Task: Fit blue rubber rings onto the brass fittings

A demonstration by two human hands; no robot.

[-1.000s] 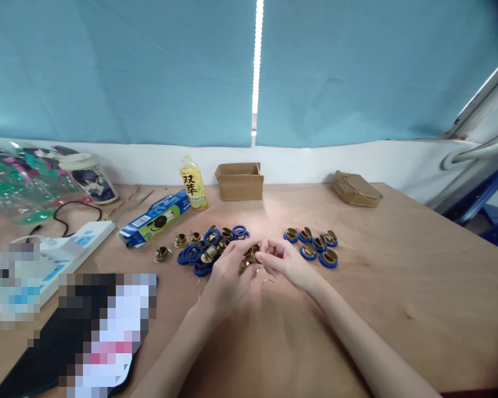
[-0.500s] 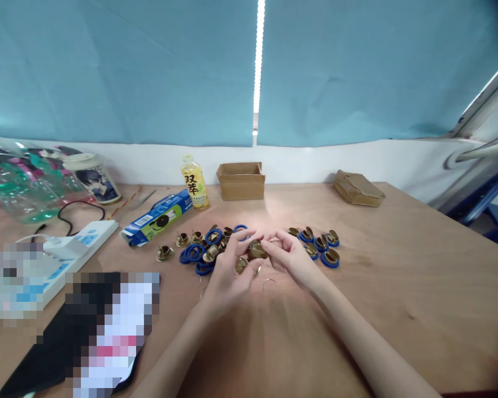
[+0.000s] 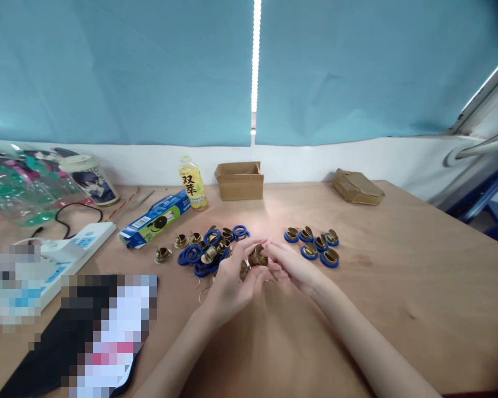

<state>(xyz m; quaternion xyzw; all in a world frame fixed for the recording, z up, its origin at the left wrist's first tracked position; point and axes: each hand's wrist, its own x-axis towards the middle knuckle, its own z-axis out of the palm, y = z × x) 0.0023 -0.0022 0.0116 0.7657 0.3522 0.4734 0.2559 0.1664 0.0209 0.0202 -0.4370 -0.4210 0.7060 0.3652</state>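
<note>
Between my two hands is a round brass-coloured metal fitting (image 3: 258,256), tilted and partly hidden by fingers. My left hand (image 3: 235,278) is closed around its near and left side. My right hand (image 3: 289,264) pinches it from the right, fingertips meeting the left hand's. Another brass piece shows beside the left fingers, partly covered. Just left of my hands lies a pile of brass fittings (image 3: 209,254) and loose blue rings (image 3: 191,255). To the right are several brass fittings with blue rings around their bases (image 3: 329,257). Thin wire-like rings (image 3: 203,295) lie near my left wrist.
Behind the pile stand a yellow drink bottle (image 3: 193,185), a blue carton (image 3: 155,219) and an open cardboard box (image 3: 241,188). Another cardboard box (image 3: 357,187) sits back right. A power strip (image 3: 77,260), paper cup (image 3: 92,182) and blurred-out phone-like object (image 3: 108,342) are left.
My hands have drawn closer together around the brass fitting, and it has turned in the fingers. My right hand has shifted slightly left and down, uncovering the ringed fittings on the right.
</note>
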